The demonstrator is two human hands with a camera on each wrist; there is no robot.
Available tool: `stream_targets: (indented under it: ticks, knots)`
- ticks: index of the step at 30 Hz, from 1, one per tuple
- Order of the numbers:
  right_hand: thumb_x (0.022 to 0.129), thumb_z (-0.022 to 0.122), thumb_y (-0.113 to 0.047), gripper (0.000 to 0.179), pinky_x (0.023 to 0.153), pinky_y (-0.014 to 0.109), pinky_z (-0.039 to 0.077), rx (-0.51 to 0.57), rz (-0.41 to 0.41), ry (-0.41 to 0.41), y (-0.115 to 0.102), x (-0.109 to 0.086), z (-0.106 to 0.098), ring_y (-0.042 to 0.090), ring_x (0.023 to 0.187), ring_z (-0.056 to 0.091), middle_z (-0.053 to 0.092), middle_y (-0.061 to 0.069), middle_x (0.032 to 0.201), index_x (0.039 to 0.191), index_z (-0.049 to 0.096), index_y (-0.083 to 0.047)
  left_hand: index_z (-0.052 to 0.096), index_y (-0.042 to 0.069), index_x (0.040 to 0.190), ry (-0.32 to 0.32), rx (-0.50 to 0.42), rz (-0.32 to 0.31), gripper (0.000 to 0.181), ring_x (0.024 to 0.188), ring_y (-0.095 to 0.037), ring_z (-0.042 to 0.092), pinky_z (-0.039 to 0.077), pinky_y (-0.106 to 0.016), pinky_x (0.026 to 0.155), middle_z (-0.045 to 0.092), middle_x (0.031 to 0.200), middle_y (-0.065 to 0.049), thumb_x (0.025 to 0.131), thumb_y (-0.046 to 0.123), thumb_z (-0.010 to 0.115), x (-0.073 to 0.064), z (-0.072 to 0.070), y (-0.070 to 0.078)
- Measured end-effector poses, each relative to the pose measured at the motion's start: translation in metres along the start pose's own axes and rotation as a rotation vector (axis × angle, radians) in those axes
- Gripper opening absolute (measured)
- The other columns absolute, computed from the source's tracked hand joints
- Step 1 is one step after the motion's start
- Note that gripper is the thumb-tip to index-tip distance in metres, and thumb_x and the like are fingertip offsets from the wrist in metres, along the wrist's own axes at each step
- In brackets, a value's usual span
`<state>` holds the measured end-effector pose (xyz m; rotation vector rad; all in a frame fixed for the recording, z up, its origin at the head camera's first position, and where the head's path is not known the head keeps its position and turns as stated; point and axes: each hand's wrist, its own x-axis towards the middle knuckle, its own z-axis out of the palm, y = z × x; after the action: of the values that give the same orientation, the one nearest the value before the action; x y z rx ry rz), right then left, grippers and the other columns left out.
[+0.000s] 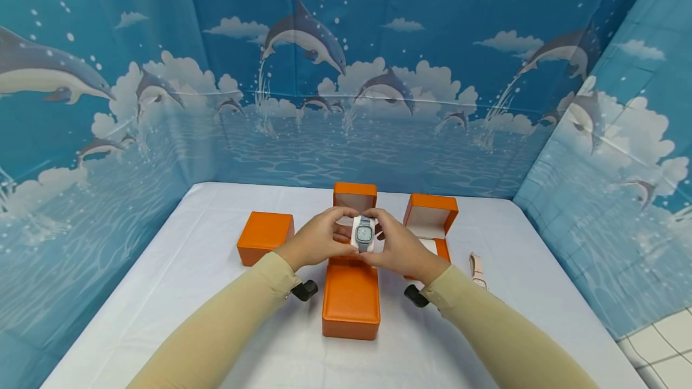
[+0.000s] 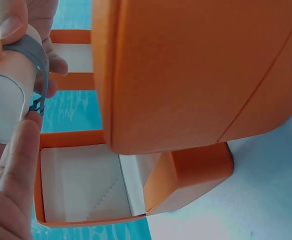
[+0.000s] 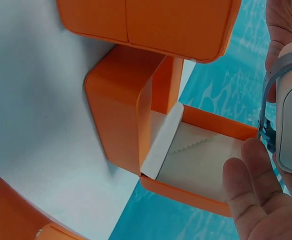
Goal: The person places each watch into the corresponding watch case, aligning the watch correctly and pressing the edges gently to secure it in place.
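In the head view a watch [image 1: 364, 233] with a pale square dial and grey-blue strap is wrapped around a white cushion [image 2: 6, 107]. My left hand [image 1: 323, 236] grips its left side between fingers and thumb. On the right side, my right hand [image 1: 401, 246] grips it the same way. Both wrist views show the strap's buckle [image 3: 270, 136] at the edge of the cushion. The watch is raised over an open orange box [image 1: 354, 196], whose lid stands up behind the hands. Nearer to me lies a shut orange box [image 1: 351, 296].
A shut orange box [image 1: 265, 238] stands left of my left hand. Behind my right hand is another open orange box [image 1: 430, 212] with a white lining. A pink-strapped watch [image 1: 476, 266] lies on the white tablecloth [image 1: 205, 245] to the right. A dolphin-print curtain [image 1: 346, 143] closes off the back.
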<state>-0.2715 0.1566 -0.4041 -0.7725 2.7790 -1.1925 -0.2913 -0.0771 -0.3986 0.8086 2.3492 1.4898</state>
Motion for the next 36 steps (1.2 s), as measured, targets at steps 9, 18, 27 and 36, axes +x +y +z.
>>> stream_targets:
  ticks: [9, 18, 27, 36]
  knots:
    - [0.086, 0.089, -0.034, 0.083, 0.103, 0.050, 0.054, 0.035, 0.008, -0.002, 0.0022, -0.0006, -0.0003, 0.022, 0.112, 0.059, 0.054, 0.003, 0.146, 0.152, 0.042, -0.017, 0.050, 0.016, 0.151, -0.001, -0.019, -0.012, 0.072, 0.119, -0.020, 0.071, 0.061, -0.032, 0.097, 0.058, 0.144, -0.008, 0.089, 0.013, 0.086, 0.0002, -0.0006, -0.0026]
    - [0.091, 0.085, -0.035, 0.071, 0.103, 0.046, 0.054, 0.057, 0.001, 0.011, 0.0055, 0.0008, -0.0015, 0.022, 0.112, 0.061, 0.058, 0.002, 0.145, 0.149, 0.048, -0.017, 0.050, 0.017, 0.150, -0.005, -0.014, -0.026, 0.071, 0.121, -0.021, 0.070, 0.061, -0.032, 0.097, 0.058, 0.144, -0.009, 0.088, 0.011, 0.086, 0.0007, -0.0005, -0.0057]
    - [0.095, 0.080, -0.038, 0.071, 0.103, 0.049, 0.055, 0.043, -0.020, 0.048, 0.0056, 0.0001, -0.0007, 0.023, 0.114, 0.062, 0.058, 0.005, 0.149, 0.154, 0.048, -0.013, 0.050, 0.017, 0.151, 0.023, 0.001, 0.001, 0.072, 0.120, -0.021, 0.070, 0.060, -0.034, 0.100, 0.056, 0.146, -0.007, 0.088, 0.013, 0.086, 0.0008, -0.0004, -0.0056]
    - [0.095, 0.080, -0.036, 0.072, 0.102, 0.049, 0.056, 0.042, -0.036, 0.073, 0.0041, 0.0003, -0.0001, 0.024, 0.114, 0.064, 0.058, 0.004, 0.149, 0.156, 0.048, -0.012, 0.049, 0.016, 0.152, 0.033, 0.012, 0.016, 0.073, 0.119, -0.021, 0.070, 0.060, -0.036, 0.101, 0.055, 0.148, -0.007, 0.089, 0.014, 0.086, 0.0013, -0.0009, -0.0053]
